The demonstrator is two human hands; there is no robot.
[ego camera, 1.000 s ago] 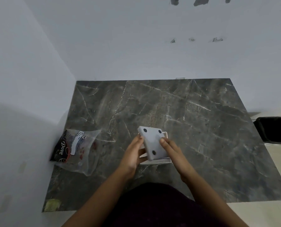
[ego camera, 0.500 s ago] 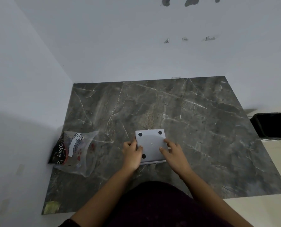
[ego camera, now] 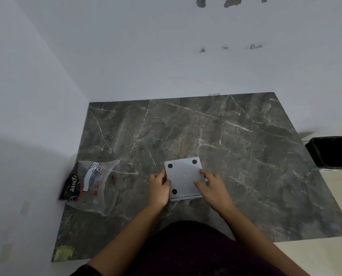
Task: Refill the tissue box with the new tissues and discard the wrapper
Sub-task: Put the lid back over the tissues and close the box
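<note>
A square grey tissue box (ego camera: 183,177) lies upside down on the dark marble table (ego camera: 245,156), its flat base with black rubber feet facing up. My left hand (ego camera: 158,188) grips its left edge. My right hand (ego camera: 211,186) presses on the base at its right side, fingers over the panel. A clear plastic tissue wrapper (ego camera: 92,184) with a dark printed end lies flat and limp at the table's left edge, apart from both hands. No tissues are visible.
A black waste bin (ego camera: 331,151) stands on the floor beyond the table's right edge. White walls close the left and far sides. A small yellowish scrap (ego camera: 63,252) sits at the front left corner of the table.
The base panel was tilted up in both hands; it now lies flat on the box, which rests level on the table. The wrapper has not moved.
</note>
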